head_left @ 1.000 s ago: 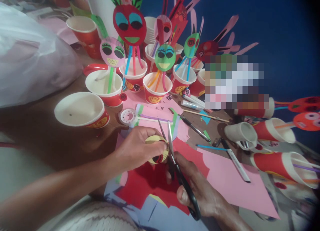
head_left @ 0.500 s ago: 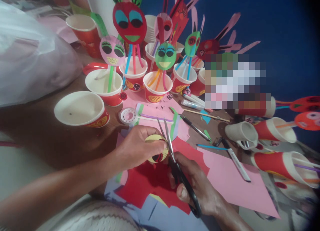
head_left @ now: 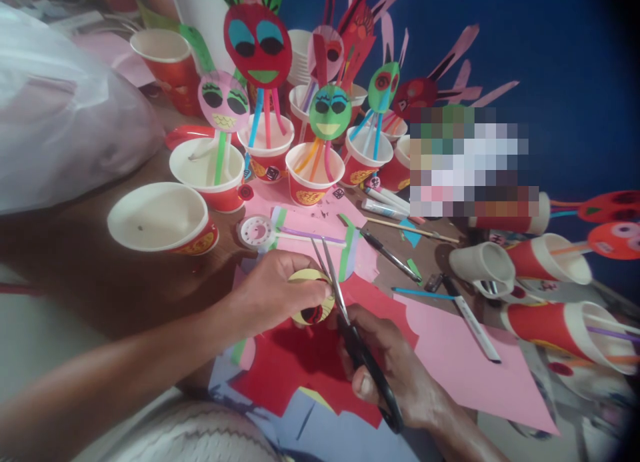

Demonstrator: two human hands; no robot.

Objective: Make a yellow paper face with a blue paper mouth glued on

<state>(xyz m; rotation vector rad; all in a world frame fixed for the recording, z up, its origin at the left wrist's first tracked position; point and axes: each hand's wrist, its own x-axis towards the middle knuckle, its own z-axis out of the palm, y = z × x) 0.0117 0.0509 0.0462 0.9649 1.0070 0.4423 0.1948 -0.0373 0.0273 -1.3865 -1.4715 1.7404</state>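
Observation:
My left hand point(head_left: 283, 290) pinches a round yellow paper face point(head_left: 314, 313) with red and black markings, thumb on top. Black-handled scissors point(head_left: 363, 362) are in my right hand point(head_left: 387, 362), fingers round the handles. Their blades stand slightly apart and point away from me, along the right edge of the paper face. Whether the blades touch the paper I cannot tell. Beneath both hands lies a cut sheet of red paper point(head_left: 280, 375), over light blue paper point(head_left: 300, 432).
Red-and-white paper cups point(head_left: 157, 215) holding straws and paper faces stand behind. A roll of tape point(head_left: 257, 232) and a black pen point(head_left: 393, 255) lie beyond my hands. Pink paper point(head_left: 480, 382) with a marker point(head_left: 477, 329) is at right, a white plastic bag point(head_left: 65, 115) at left.
Both hands, the paper face and the scissors have barely moved. The blades look slightly closer together than before.

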